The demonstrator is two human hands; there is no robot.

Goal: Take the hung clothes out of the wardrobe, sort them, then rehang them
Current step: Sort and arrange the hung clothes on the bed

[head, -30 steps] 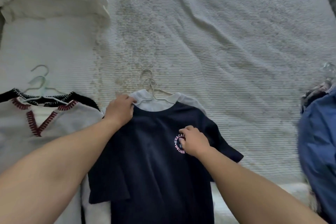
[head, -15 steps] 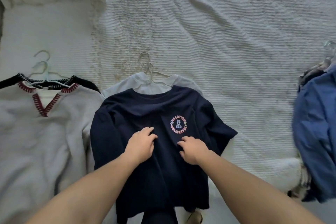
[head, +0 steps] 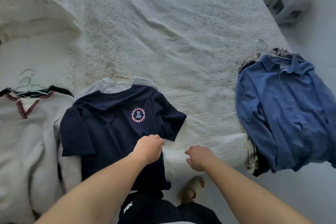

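**Shirts sorted on the bed**

The navy T-shirt's (head: 112,125) right edge is pinched by the left hand (head: 148,148); the right hand (head: 199,157), loosely curled, is held empty above the bed (head: 181,42). A white sweater (head: 23,132) is laid at 9 o'clock, a denim shirt (head: 287,112) at 3 o'clock

A navy T-shirt (head: 109,123) carries a round pink-and-white chest print and lies over a white garment (head: 111,85); beside it, a cream sweater (head: 23,142) has red stitching along its V-neck and a black collar edge; a blue denim shirt (head: 285,114) tops a darker pile; the bedspread (head: 181,32) is white, finely ribbed, faintly yellow-stained
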